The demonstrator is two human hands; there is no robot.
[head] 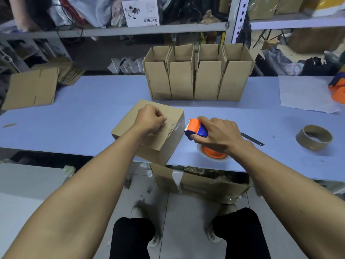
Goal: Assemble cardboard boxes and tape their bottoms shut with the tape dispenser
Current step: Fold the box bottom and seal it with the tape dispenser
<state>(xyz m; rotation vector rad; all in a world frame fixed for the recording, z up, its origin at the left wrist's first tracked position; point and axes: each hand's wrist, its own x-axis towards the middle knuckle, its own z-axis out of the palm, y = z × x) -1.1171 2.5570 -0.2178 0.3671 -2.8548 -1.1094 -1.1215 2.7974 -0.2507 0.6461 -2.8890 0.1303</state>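
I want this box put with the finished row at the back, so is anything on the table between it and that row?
Nothing visible: bare table lies between the box and the row. The left hand rests on the box.

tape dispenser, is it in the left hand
No, the right hand grips the tape dispenser; the left hand rests on the box.
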